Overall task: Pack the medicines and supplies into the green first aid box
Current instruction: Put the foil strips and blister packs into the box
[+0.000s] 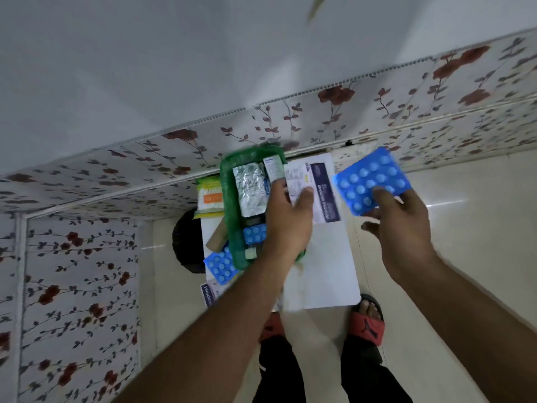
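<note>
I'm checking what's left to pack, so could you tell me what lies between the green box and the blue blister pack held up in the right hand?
In the head view, the left hand and a white-and-purple carton lie between them.

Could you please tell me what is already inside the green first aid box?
Inside the green first aid box: a silver foil strip, a small blue blister pack and a white carton. The left hand covers its right side.

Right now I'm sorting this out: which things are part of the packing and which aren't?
Job: green box, silver strip inside, blue blister pack in right hand, second blue pack on table, left hand.
Lying about: red sandal, dark round object.
</note>
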